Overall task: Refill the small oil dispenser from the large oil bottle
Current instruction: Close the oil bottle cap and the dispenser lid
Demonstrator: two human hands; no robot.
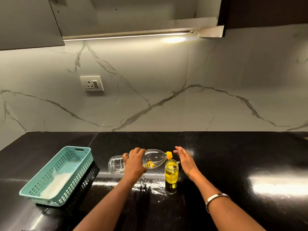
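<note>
No writing is readable. The left hand [134, 164] grips the nearly empty clear bottle [150, 160] sideways, its yellow cap [169, 155] above the oil-filled jar [171, 172] on the black surface [233, 164]; the right hand [185, 161] hovers beside it, fingers [179, 150] straight, holding nothing.

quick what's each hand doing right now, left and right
Left hand: grips the large oil bottle, tipped nearly flat over the small dispenser.
Right hand: open, fingers straight, beside the dispenser, holding nothing.

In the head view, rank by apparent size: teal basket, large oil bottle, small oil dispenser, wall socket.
1. teal basket
2. large oil bottle, tipped, gripped by the left hand
3. small oil dispenser and wall socket: alike; the socket is farther, so unsure.
</note>
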